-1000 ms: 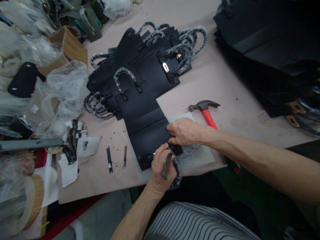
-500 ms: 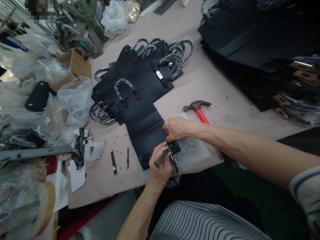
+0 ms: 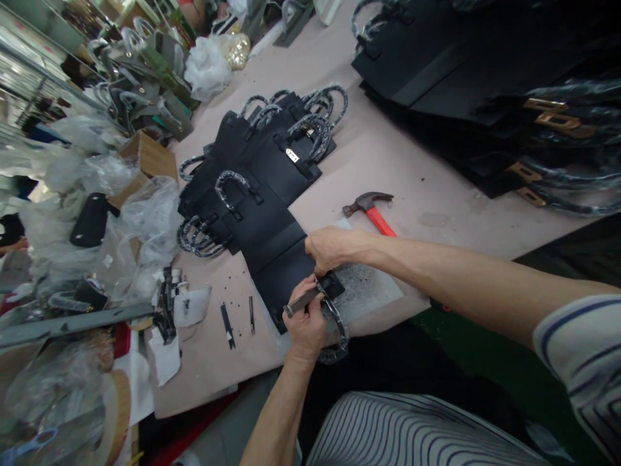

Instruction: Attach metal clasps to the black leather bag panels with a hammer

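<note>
My left hand (image 3: 305,327) is closed around a metal rod-like punch (image 3: 301,301), which is tilted with its blunt end toward the left. Beside it, my right hand (image 3: 328,249) is closed in a pinch at the edge of a black bag panel (image 3: 276,230); its fingertips are partly hidden. This panel lies flat, with one plastic-wrapped handle (image 3: 233,184) at its far end. Another wrapped handle (image 3: 340,323) curves past my left hand at the table edge. Under the near end lies a pale, speckled board (image 3: 371,291).
A claw hammer (image 3: 371,208) with a red grip lies beyond my right forearm. More black bag panels (image 3: 247,145) are piled behind, and a larger stack (image 3: 436,71) stands at right. Left are a dark slim tool (image 3: 227,325), a thin rod (image 3: 251,315) and a cardboard box (image 3: 155,155).
The view has shifted, so the table things appear a little further left or lower. The punch now leans closer to level in my left hand; my right hand keeps its pinch.
</note>
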Motion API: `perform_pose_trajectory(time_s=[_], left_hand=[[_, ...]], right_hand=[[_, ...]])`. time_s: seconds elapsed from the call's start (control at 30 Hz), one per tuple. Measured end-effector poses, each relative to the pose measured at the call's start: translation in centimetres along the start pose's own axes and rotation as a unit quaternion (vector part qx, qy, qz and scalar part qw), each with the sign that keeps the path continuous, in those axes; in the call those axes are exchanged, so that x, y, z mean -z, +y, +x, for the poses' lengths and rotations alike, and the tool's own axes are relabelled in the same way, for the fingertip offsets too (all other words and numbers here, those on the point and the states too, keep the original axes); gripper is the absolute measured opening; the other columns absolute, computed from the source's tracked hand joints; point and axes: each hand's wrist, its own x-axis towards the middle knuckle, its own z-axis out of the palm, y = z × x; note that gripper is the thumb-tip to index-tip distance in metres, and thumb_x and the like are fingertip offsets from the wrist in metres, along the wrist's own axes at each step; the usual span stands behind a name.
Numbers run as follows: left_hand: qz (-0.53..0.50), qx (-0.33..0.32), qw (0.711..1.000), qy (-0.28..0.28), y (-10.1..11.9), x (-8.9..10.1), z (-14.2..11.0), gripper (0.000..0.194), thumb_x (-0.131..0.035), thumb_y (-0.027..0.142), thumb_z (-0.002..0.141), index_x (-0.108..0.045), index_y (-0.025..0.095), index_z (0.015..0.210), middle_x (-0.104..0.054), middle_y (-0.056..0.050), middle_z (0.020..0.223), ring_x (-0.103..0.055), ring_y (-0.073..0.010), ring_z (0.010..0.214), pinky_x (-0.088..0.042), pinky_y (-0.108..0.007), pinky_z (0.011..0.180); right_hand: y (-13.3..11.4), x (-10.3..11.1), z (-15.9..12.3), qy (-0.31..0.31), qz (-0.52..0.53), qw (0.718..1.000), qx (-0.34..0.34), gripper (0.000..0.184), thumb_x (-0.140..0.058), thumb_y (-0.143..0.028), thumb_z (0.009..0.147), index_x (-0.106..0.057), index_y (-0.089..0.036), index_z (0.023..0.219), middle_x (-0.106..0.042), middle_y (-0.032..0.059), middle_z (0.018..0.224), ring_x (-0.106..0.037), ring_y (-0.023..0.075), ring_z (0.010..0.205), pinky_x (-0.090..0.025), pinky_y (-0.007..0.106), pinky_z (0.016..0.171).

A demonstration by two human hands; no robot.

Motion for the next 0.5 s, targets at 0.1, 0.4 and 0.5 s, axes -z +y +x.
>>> perform_pose_trajectory(time_s=[0.1, 0.4, 0.5], left_hand=[[0.014, -0.001, 1.0, 0.012, 0.16, -0.17, -0.13, 0.012, -0.063, 0.016, 0.092, -0.068, 0.017, 0.102, -0.075, -0.009, 0.109, -0.072, -0.0215, 0.105, -0.059, -0.042, 0.097], [0.034, -0.011, 0.999, 0.013, 0.26, -0.33, -0.34, 0.013, -0.061, 0.014, 0.092, -0.066, 0.018, 0.103, -0.073, -0.009, 0.11, -0.071, -0.0215, 0.107, -0.057, -0.042, 0.098], [0.042, -0.017, 0.999, 0.016, 0.37, -0.43, -0.23, 0.013, -0.061, 0.014, 0.091, -0.065, 0.018, 0.103, -0.073, -0.009, 0.109, -0.07, -0.0211, 0.106, -0.057, -0.041, 0.098]], right_hand=[[0.13, -0.02, -0.05, 0.008, 0.005, 1.0, -0.003, 0.035, -0.075, -0.036, 0.07, -0.077, -0.012, 0.096, -0.076, 0.0144, 0.09, -0.068, 0.0269, 0.079, -0.045, 0.032, 0.062], [0.3, -0.15, -0.44, 0.022, 0.002, 1.0, 0.01, 0.033, -0.072, -0.033, 0.072, -0.077, -0.011, 0.097, -0.076, 0.0157, 0.091, -0.069, 0.0272, 0.081, -0.045, 0.032, 0.062], [0.39, -0.42, -0.32, 0.024, 0.007, 1.0, 0.011, 0.033, -0.07, -0.032, 0.073, -0.076, -0.012, 0.098, -0.076, 0.0165, 0.093, -0.069, 0.0286, 0.082, -0.045, 0.033, 0.063]])
